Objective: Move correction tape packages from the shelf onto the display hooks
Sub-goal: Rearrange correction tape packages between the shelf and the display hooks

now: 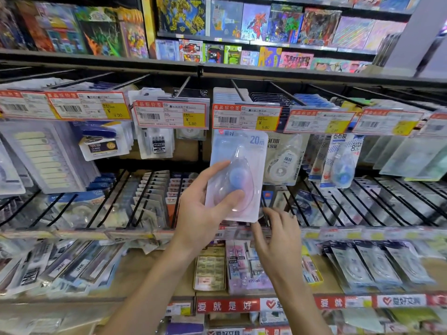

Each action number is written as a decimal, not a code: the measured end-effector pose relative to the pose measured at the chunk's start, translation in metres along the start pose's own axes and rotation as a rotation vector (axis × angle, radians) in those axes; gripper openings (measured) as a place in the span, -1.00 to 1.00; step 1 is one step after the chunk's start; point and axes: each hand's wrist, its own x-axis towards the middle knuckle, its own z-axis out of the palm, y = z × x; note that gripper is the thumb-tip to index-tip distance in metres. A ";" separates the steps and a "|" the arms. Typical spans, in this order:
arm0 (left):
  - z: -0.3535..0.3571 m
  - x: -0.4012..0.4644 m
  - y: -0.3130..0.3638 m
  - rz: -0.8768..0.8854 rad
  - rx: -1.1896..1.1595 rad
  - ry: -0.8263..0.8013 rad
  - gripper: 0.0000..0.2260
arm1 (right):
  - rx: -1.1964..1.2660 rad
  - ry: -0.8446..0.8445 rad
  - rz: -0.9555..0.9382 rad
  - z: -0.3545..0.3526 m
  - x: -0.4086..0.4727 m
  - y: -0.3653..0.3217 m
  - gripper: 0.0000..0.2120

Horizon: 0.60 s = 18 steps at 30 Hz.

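Store hook rack (238, 93): left hand (205, 209) holds correction tape package (238, 175).

The pack (238, 175) held in the left hand (205, 209) reads "20m" at its top right corner. Above that hand, a price tag (246, 117) headed "商品标价签" shows ¥6.80; the tag to its left (170, 114) shows ¥5.80. Below the right hand (278, 240), a red shelf strip (227, 305) reads "爱就是好". Up and right of it, a pack (348, 153) bears an "8".
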 end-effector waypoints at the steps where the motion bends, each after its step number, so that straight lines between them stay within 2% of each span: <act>1: 0.002 0.003 0.001 0.011 -0.005 0.004 -0.56 | -0.041 -0.019 -0.003 0.002 -0.002 0.003 -0.55; 7: 0.010 0.021 0.005 0.049 0.010 0.039 -0.57 | -0.233 -0.089 0.024 0.007 -0.013 0.008 -0.45; 18: 0.020 0.017 0.010 0.051 0.059 0.086 -0.57 | -0.312 -0.115 0.037 0.011 -0.015 0.008 -0.46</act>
